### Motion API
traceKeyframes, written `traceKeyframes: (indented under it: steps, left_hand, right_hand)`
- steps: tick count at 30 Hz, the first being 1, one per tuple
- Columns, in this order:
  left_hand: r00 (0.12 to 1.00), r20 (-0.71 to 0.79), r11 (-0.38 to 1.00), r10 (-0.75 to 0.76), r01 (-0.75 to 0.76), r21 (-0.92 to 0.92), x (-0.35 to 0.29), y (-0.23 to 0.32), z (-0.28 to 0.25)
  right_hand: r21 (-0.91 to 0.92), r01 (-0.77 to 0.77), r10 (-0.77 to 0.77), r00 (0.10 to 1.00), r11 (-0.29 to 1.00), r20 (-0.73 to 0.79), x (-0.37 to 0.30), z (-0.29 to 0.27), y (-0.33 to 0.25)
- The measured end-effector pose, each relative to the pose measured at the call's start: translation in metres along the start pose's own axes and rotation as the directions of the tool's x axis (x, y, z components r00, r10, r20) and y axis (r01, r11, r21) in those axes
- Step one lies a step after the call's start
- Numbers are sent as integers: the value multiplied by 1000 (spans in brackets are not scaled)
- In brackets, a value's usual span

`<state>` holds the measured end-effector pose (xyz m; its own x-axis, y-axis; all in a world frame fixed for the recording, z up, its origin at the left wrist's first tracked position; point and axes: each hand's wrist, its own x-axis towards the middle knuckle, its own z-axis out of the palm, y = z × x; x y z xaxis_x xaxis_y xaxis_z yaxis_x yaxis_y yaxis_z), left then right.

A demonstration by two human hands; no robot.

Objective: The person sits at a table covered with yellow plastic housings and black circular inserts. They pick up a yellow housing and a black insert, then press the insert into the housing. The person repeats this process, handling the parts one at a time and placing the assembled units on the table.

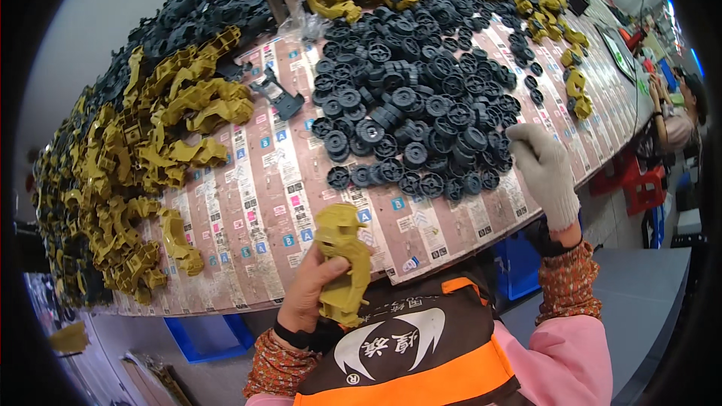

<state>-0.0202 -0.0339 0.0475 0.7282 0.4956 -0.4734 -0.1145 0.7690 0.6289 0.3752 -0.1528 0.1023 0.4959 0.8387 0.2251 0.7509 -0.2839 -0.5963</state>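
Yellow contoured plastic shell (354, 269), one, clasped in your bare left hand (304, 289) at the pink-striped table (226, 274). Your white-gloved right hand (544, 169): grip can't be told, beside uncountable round black plastic wheels (410, 98).

A yellow plastic part (344, 263) is held in the bare left grip (310, 292). The right grip (547, 174) is covered by a white glove (553, 188) and is held just beside a big pile of dark wheels (421, 101). More yellow parts (169, 105) are heaped on the left of the surface (241, 203), and dark parts (203, 11) are piled behind them.
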Motion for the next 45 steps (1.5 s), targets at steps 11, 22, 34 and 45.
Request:
traceKeyframes:
  steps: [11,22,34,45]
  left_hand:
    - [994,-32,994,104,-103,40,10,-16,37]
    - [982,-93,984,162,-168,-57,26,-36,57]
    - [964,-38,943,263,-249,220,31,-51,68]
    - [901,120,720,417,-408,561,30,-49,68]
  right_hand:
    - [-191,33,-50,995,981,-82,-3,30,30]
    - [655,-336,91,921,676,379,-68,54,-63]
    - [537,-3,-62,993,843,101,-71,92,-93]
    - [412,106,-163,981,905,105,-93,92,-90]
